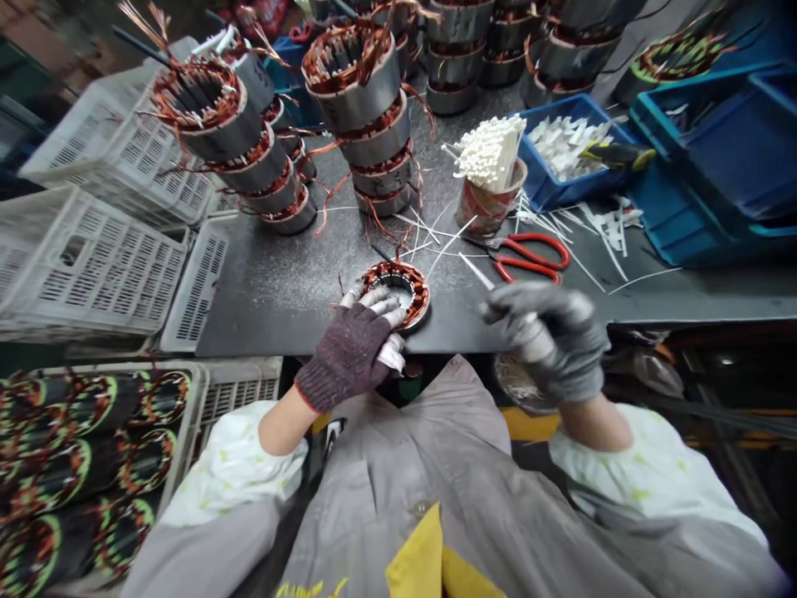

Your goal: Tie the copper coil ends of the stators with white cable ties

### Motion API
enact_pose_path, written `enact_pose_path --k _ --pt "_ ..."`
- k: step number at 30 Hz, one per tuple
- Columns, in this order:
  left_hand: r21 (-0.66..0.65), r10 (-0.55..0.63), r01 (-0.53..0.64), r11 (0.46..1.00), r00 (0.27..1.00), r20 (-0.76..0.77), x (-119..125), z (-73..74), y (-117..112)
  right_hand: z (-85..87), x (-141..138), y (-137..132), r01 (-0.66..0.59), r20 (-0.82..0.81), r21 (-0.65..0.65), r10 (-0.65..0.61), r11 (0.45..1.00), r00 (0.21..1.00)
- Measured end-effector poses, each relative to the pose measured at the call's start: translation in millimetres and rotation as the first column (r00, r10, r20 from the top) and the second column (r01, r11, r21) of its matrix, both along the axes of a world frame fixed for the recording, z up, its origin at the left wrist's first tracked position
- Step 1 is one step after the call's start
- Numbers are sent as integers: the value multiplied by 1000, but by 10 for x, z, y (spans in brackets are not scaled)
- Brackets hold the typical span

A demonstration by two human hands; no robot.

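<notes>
A small motor stator with copper windings lies near the table's front edge. My left hand, in a dark purple knit glove with white-wrapped fingertips, holds it at its left side, fingers over the windings and thumb at the near edge. From the stator's right side a thin white strip slants up and away. My right hand, in a grey glove and blurred, is apart from the stator to the right. Its fingers are closed on a white pointed stick that points up and left. Red-handled scissors lie just beyond that hand.
Stacked stators stand at the back. A cup of white sticks is beside a blue bin of white pieces and yellow-black snips. Loose strips litter the table. White crates flank the left; a tray below holds several stators.
</notes>
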State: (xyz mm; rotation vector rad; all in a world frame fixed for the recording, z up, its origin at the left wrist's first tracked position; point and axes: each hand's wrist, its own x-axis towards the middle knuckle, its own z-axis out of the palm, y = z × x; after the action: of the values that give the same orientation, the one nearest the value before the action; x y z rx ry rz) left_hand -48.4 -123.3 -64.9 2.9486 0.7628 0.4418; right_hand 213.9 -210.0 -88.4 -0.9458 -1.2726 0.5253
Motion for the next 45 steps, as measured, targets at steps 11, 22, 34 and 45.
enact_pose_path --k 11,22,34,45 --pt "87 158 -175 981 972 173 144 -345 -83 -351 -445 -240 -275 275 -167 313 947 909" --pt "19 193 -208 978 934 302 199 -318 -127 -247 -451 -314 -196 269 -266 268 944 925" --pt "70 172 -215 974 907 385 225 -357 -151 -205 -434 -332 -150 320 -257 230 955 919" --pt "-122 379 -369 921 786 488 318 -367 -203 -327 -616 168 -178 -160 -371 126 912 979"
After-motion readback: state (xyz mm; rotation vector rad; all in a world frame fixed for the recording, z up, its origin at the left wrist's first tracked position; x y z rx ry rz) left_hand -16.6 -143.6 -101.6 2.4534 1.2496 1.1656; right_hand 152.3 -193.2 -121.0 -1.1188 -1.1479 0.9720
